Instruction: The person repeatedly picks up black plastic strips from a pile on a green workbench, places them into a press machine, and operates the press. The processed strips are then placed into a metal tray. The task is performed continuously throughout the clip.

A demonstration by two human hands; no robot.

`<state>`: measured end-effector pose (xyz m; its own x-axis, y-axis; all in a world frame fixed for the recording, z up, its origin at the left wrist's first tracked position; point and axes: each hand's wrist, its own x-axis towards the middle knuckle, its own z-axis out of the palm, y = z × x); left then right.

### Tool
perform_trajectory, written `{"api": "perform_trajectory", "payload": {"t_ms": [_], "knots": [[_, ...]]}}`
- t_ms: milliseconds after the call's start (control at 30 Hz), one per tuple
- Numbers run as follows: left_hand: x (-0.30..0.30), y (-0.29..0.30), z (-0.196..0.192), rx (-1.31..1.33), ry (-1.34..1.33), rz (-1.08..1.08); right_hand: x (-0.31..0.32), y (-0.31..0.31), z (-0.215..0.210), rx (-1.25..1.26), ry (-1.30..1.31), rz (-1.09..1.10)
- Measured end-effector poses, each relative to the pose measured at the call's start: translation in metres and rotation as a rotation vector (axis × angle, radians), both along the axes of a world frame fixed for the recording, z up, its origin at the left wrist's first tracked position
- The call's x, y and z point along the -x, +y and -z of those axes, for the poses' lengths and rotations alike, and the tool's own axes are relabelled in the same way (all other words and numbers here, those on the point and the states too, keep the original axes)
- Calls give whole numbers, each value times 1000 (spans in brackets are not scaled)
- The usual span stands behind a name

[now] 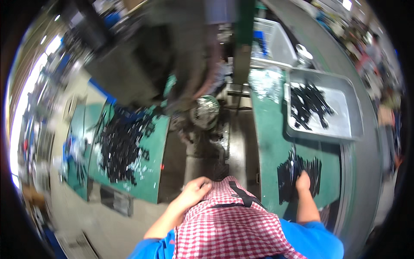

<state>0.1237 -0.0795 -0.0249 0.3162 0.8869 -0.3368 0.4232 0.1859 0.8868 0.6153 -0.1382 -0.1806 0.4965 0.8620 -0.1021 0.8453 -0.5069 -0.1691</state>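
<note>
My right hand (pixel 303 181) is over a row of thin black strips (pixel 284 183) laid side by side on the green bench at the right. Its fingers are closed on a black strip at the middle of that row; the fingertips are partly hidden and blurred. A long thin piece (pixel 294 153) juts out past the far edge of the row, just ahead of these fingers. My left hand (pixel 197 191) rests against the red-and-white checked apron (pixel 233 220) at my lap. Its fingers are curled, with nothing seen in them.
A grey bin (pixel 345 116) with loose black strips (pixel 308 103) stands on the right bench. Beyond it are clear plastic bags (pixel 266 82), a white basket (pixel 280 45) and a metal can (pixel 304 56). A large machine (pixel 146 60) rises ahead. More black pieces (pixel 120 146) cover the left bench.
</note>
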Motion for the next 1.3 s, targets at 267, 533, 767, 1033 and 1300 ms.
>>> {"api": "perform_trajectory", "payload": {"t_ms": [267,533,767,1033,1300], "knots": [[101,29,34,-227,218,-433,26,16,-60,-303,22,120],[305,143,94,-449,773,-640,242,95,-118,-426,1340,150],[288,246,101,-374,941,-215,334,104,-145,-332,1442,132],[274,315,154,-441,1080,-75,352,92,-161,-277,1329,29],[282,274,77,-594,1019,-121,376,125,-186,-88,923,-357]]}}
